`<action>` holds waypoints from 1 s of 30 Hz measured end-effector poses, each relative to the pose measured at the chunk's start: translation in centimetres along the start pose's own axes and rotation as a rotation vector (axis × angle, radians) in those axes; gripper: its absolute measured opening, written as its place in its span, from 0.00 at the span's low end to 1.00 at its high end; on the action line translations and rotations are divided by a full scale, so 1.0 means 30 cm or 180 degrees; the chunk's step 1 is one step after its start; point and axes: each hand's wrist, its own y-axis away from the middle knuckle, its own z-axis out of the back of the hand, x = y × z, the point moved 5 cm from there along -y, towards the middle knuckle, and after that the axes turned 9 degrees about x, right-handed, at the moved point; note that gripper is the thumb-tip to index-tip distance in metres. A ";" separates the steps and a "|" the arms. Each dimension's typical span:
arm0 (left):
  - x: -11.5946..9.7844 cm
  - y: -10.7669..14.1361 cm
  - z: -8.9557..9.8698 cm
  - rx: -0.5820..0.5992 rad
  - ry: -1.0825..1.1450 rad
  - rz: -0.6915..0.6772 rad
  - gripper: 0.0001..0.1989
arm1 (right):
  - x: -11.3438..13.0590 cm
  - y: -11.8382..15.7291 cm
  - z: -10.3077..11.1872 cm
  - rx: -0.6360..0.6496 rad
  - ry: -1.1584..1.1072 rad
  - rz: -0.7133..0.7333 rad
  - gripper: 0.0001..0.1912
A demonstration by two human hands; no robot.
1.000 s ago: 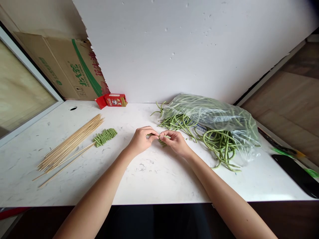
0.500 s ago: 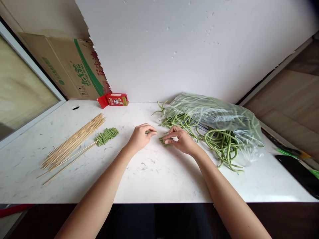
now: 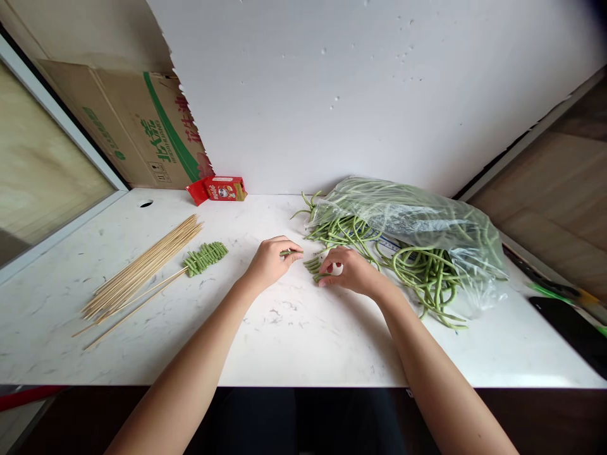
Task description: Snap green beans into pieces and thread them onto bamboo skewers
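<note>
My left hand (image 3: 275, 260) is closed around a short piece of green bean (image 3: 290, 253) near the middle of the table. Just right of it, my right hand (image 3: 345, 270) is curved over a small row of cut bean pieces (image 3: 313, 266), with thumb and fingers apart at the row's right side. Long green beans (image 3: 429, 275) spill from a clear plastic bag (image 3: 408, 205) behind and to the right of my right hand. At the left, bean pieces threaded on skewers (image 3: 205, 258) lie beside a bundle of bare wooden skewers (image 3: 145, 265).
A small red box (image 3: 225, 189) stands at the back of the white table (image 3: 284, 341), near a cardboard box (image 3: 137, 126). A dark phone-like object (image 3: 566, 328) and a knife-like tool (image 3: 540, 275) lie at the right edge. A white panel rises behind.
My right hand has shifted slightly and its fingers have curled, showing more of the row of cut pieces. My left hand keeps its piece. The view has moved a little.
</note>
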 end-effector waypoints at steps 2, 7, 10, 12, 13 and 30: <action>0.004 0.002 -0.007 0.0029 0.0010 0.0006 0.02 | -0.005 -0.001 0.012 -0.0214 -0.0090 -0.0035 0.12; -0.009 0.004 -0.026 0.0045 0.0154 0.0045 0.06 | -0.022 -0.007 0.018 -0.0893 -0.0396 -0.0304 0.21; -0.024 0.005 -0.039 0.0043 0.0223 0.0022 0.10 | -0.011 -0.021 -0.020 -0.0825 -0.0648 -0.0260 0.20; -0.030 0.006 -0.047 0.0066 0.0254 -0.0009 0.11 | 0.001 -0.029 -0.047 -0.0752 -0.0775 -0.0242 0.19; -0.032 0.006 -0.050 0.0077 0.0260 -0.0026 0.11 | 0.006 -0.032 -0.057 -0.0731 -0.0828 -0.0246 0.19; -0.052 0.003 -0.014 -0.0137 -0.0040 -0.0077 0.06 | -0.017 -0.024 -0.035 -0.1239 -0.1186 -0.0374 0.16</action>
